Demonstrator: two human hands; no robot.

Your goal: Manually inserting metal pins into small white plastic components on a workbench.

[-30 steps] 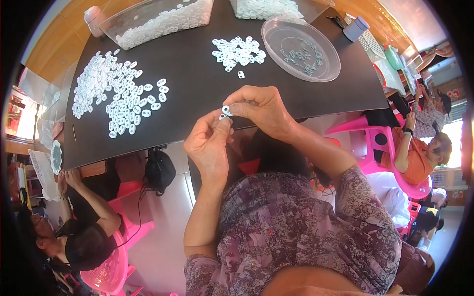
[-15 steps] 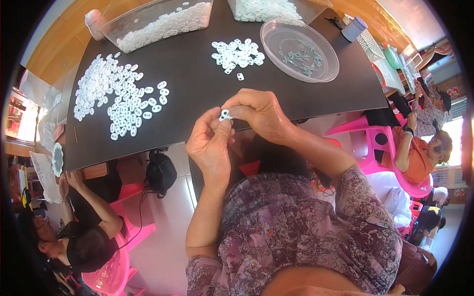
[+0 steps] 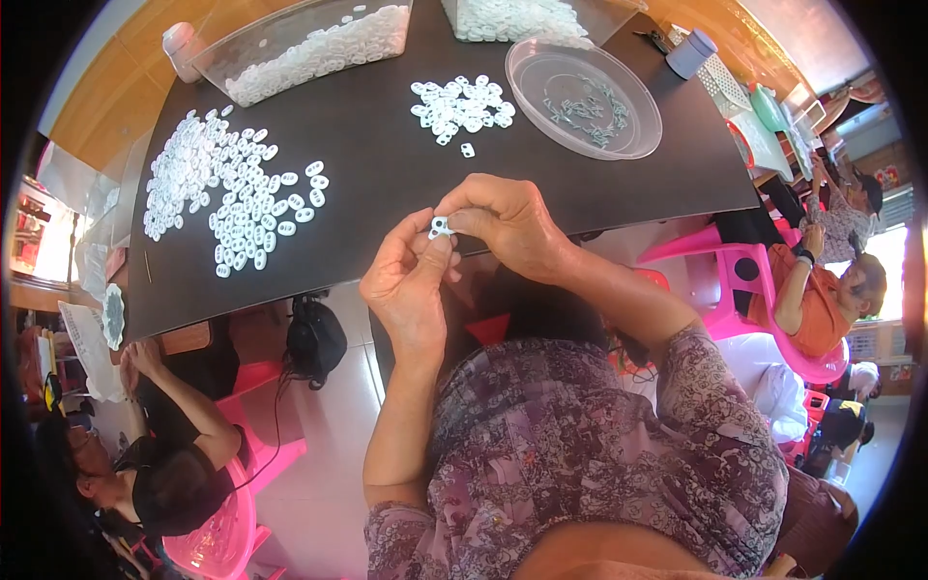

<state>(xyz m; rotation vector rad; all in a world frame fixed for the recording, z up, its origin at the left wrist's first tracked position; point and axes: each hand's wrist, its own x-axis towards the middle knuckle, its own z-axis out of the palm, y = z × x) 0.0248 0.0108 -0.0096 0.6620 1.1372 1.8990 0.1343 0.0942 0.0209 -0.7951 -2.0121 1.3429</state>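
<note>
— What is shown at the near edge of the table?

— A small white plastic piece (image 3: 441,228) is pinched between both hands, just past the near edge of the dark table (image 3: 387,145). The left hand (image 3: 411,280) is seen at 7 o'clock of the piece, its thumb and forefinger closed on it. The right hand (image 3: 507,224) is seen at 3 o'clock, its fingers curled and its fingertips pressed to the same piece.

— Which step is judged to be in hand?

— A fitting or pressing step, it is judged: the piece is being worked between the fingertips. Whether one piece or two joined ones are held cannot be told; it is too small.

— Where are the other pieces laid out?

— A large spread of white pieces (image 3: 217,188) is seen at 10 o'clock of the hands. A smaller heap of white pieces (image 3: 462,104) lies at 12 o'clock, with a single stray piece (image 3: 468,150) just beside it. A clear round dish (image 3: 580,97) holding small greyish parts is placed at 1 o'clock. Two clear tubs (image 3: 300,43) filled with white pieces are set along the far edge.

— What would the next move call for?

— A steady pinch and close alignment of small parts would be called for, it is judged; a slip could drop the piece off the table edge.

— Who else is pictured?

— Other people are seated on pink chairs (image 3: 764,280) at 3 o'clock and 8 o'clock.
</note>
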